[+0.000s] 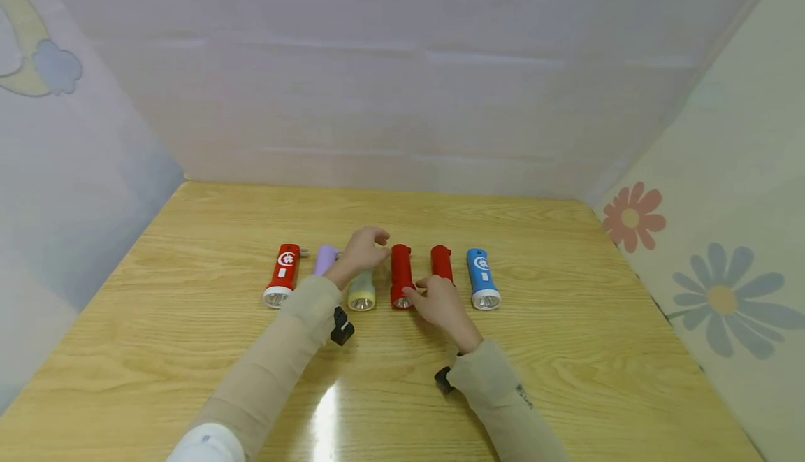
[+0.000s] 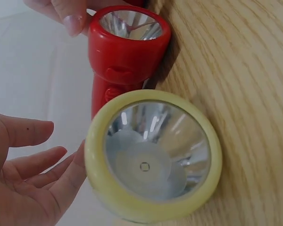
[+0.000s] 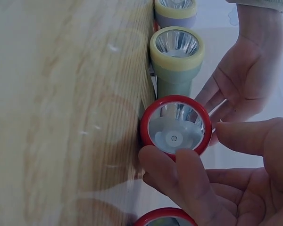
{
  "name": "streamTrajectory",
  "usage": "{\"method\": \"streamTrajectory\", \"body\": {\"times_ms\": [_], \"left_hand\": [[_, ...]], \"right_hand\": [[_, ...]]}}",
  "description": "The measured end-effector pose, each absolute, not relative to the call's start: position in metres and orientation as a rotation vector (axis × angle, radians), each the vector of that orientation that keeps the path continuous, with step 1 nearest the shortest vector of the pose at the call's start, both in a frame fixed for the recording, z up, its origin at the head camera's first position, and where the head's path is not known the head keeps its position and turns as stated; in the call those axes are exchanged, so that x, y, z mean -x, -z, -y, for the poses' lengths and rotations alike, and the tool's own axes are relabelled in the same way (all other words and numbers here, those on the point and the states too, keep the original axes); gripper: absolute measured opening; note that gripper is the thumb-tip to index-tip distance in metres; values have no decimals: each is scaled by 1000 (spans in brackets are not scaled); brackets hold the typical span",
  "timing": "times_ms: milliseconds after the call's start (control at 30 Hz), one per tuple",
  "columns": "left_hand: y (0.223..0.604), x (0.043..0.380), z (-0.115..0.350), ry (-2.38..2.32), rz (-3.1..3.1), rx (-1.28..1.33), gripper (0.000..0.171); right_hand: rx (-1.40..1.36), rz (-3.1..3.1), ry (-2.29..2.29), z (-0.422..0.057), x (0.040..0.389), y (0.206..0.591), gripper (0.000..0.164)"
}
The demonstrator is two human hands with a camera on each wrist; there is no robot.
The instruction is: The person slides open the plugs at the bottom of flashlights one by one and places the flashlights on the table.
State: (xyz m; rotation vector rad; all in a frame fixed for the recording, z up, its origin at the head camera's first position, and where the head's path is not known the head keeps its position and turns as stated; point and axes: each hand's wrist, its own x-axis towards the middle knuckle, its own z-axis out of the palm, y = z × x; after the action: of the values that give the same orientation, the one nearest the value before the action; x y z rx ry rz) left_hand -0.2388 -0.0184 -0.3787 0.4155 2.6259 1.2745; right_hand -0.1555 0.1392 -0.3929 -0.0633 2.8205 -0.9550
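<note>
My left hand (image 1: 366, 249) hovers over the green flashlight with a yellow head (image 1: 361, 299), its fingers loosely spread and apart from one another in the left wrist view. A red flashlight (image 1: 400, 270) lies just right of that hand. At its head, my right hand (image 1: 442, 302) rests fingertips against the side of the red rim (image 3: 153, 110). The right thumb is extended close to the rim, seemingly apart from it in the left wrist view. A second red flashlight (image 1: 441, 261) is partly covered by the right hand. The purple flashlight (image 1: 325, 258) is partly hidden behind the left arm.
The flashlights lie side by side on a wooden table (image 1: 207, 308), heads toward me. A red one with a white head (image 1: 286, 266) ends the row on the left, a blue one (image 1: 481, 270) on the right. Behind the table hangs a pale sheet (image 1: 390, 112).
</note>
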Motion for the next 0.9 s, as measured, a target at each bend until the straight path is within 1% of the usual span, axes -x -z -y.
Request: {"method": "streamTrajectory", "body": {"times_ms": [167, 400, 900], "left_hand": [[381, 243, 16, -1193, -2615, -417, 39], [382, 245, 11, -1096, -2597, -439, 40], [392, 246, 3, -1029, -2578, -511, 44]], "right_hand": [[82, -2820, 974, -137, 156, 392, 37], [139, -2838, 997, -136, 156, 393, 23], [172, -2833, 1018, -134, 152, 393, 20]]}}
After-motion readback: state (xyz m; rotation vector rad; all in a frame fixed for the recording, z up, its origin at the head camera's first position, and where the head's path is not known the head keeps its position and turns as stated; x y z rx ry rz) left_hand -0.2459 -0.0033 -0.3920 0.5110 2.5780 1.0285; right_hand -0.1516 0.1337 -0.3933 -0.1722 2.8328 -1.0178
